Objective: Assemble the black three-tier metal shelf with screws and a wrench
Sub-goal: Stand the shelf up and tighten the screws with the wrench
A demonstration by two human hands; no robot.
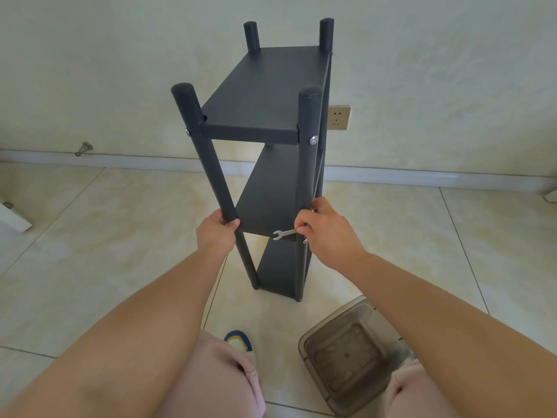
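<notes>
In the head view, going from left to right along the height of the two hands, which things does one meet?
Left hand holding the left front post → wrench → right hand, which holds the wrench at the right front post of the shelf.

One camera on the person's head looks forward and down, close to the shelf (265, 164) on the floor (120, 236).
</notes>
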